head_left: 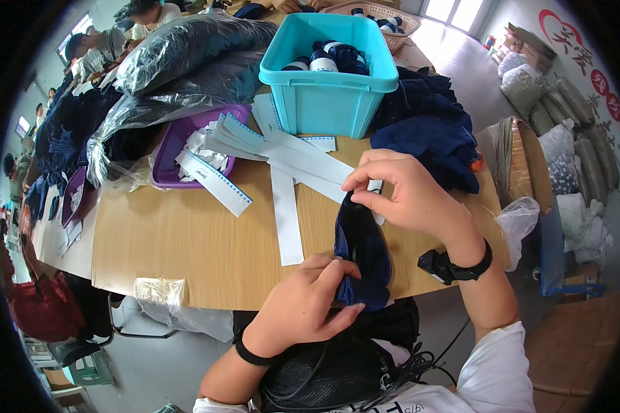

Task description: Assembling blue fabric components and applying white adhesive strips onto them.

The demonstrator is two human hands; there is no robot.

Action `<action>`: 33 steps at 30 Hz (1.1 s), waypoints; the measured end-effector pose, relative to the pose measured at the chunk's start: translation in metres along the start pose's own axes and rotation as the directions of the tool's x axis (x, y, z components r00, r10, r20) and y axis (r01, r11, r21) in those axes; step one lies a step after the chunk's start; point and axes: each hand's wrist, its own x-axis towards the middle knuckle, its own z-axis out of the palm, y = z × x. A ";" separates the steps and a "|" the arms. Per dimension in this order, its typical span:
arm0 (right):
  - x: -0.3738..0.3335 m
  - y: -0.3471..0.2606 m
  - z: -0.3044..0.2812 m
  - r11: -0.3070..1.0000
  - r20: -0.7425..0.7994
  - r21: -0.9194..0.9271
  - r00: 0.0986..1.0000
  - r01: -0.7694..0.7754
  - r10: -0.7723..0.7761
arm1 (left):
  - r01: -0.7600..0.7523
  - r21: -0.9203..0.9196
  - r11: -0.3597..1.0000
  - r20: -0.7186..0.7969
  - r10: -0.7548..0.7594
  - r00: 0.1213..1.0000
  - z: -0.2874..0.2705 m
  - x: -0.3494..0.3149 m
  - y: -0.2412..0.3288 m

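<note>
A dark navy piece of cloth (373, 258) is stretched between my two hands over the table's near edge. My right hand (410, 193) pinches its upper end between thumb and fingers, beside the ends of some white paper strips. Lower down, my left hand (308, 299) is closed on the cloth's near left part. Several long white paper strips (286, 220) with blue-patterned ends lie fanned out just beyond my hands. Whether the cloth is a sock or a band, I cannot tell.
A turquoise bin (324, 103) holds navy rolls (323, 62) with white bands. Left of it stand a purple basket (160, 162) of paper scraps and plastic-wrapped dark bundles (193, 51). Navy cloth (427, 141) is heaped at right. People (96, 51) sit at far left.
</note>
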 end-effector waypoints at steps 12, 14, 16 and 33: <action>-0.069 -0.020 0.025 0.987 0.095 -0.154 0.993 -0.053 0.068 | -0.104 0.027 0.994 -0.076 0.106 0.991 0.003 0.003 -0.002; -0.076 -0.025 0.030 0.988 0.053 -0.149 0.998 -0.032 0.041 | -0.094 0.024 0.995 -0.067 0.095 0.993 0.003 0.002 -0.002; -0.083 -0.028 0.034 0.989 0.007 -0.148 1.000 -0.011 0.012 | -0.135 0.038 0.990 -0.090 0.138 0.986 0.006 0.003 -0.003; -0.116 -0.041 0.082 0.991 -0.319 -0.030 0.941 -0.127 0.111 | -0.354 -0.017 0.935 -0.084 0.352 0.932 0.007 -0.009 -0.011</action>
